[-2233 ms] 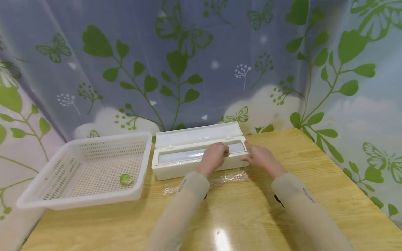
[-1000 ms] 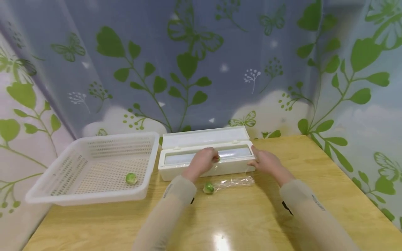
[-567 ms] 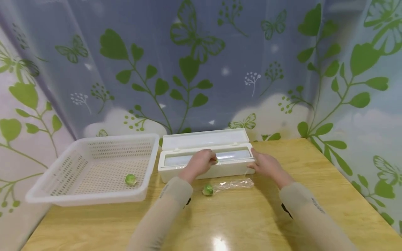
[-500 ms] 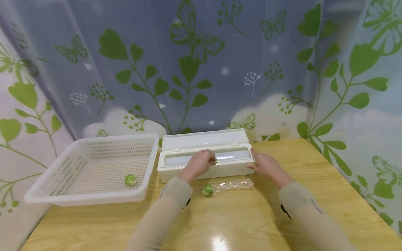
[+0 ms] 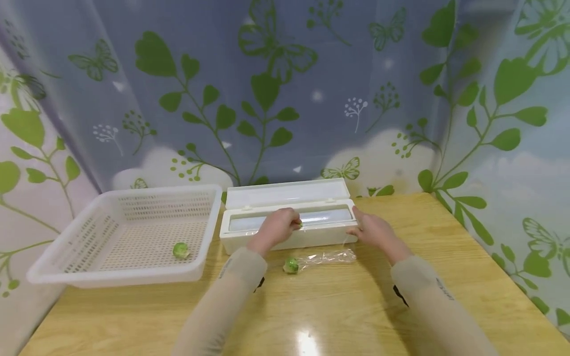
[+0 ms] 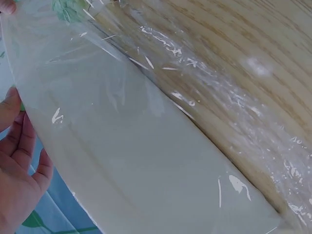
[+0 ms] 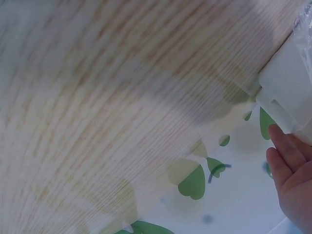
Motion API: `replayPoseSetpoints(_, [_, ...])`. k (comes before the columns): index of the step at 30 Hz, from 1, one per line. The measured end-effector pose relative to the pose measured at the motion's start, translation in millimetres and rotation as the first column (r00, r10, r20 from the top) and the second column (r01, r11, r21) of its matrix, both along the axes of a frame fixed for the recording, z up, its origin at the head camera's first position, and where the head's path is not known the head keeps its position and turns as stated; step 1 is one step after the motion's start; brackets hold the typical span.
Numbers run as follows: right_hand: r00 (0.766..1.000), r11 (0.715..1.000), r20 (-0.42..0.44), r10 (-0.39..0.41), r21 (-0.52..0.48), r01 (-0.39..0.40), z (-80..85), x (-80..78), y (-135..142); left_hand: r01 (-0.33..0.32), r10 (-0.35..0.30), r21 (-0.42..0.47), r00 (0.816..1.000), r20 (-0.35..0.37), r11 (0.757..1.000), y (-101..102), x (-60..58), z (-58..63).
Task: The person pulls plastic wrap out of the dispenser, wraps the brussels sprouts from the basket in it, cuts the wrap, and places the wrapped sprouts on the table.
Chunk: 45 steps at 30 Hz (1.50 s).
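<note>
A long white cling film dispenser (image 5: 289,240) stands on the table with its lid (image 5: 285,194) raised and a roll of film inside. My left hand (image 5: 277,226) pinches a small green slider (image 5: 301,225) at the dispenser's front top edge; the fingers cover most of it. Clear film (image 6: 146,126) hangs down over the dispenser's front, and crumpled film (image 5: 327,258) lies before it. At the left end of that film sits a halved Brussels sprout (image 5: 291,265). My right hand (image 5: 374,231) grips the dispenser's right end, thumb at the front corner.
A white perforated basket (image 5: 120,279) stands on the left, holding another piece of Brussels sprout (image 5: 180,250). Behind the wooden table (image 5: 356,306) hangs a leaf-patterned curtain (image 5: 285,89), close to the lid.
My left hand has slid leftwards along the dispenser's edge with the slider. The sprout in front, earlier hidden by my left arm, now shows. My right hand has kept its hold.
</note>
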State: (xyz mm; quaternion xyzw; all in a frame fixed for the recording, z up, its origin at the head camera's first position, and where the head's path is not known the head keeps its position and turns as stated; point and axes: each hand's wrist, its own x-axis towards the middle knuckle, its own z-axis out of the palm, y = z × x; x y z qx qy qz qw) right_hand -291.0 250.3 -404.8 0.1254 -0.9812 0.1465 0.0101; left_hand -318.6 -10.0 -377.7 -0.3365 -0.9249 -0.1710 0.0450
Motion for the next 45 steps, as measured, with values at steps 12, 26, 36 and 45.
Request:
replayPoseSetpoints(12, [1.0,1.0,0.003,0.004,0.004,-0.004,1.7,-1.0,-6,0.004,-0.003,0.023,0.999,-0.037,1.0,-8,-2.1,-3.6])
replayPoseSetpoints(26, [0.999,1.0,-0.037,-0.005,-0.005,0.005,-0.7,-1.6,1,-0.011,0.012,0.033,1.0,-0.025,0.999,-14,-2.9,-3.6])
replayPoseSetpoints(36, [1.0,0.999,-0.03,0.007,-0.032,-0.008,0.0,-0.9,1,-0.013,0.013,0.021,1.0,0.011,1.0,-19,-2.5,-0.1])
replayPoseSetpoints(45, [0.996,0.999,-0.088,0.02,-0.047,-0.025,-1.4,-0.8,1,-0.038,0.039,-0.015,0.998,0.059,0.999,-38,-4.8,2.7])
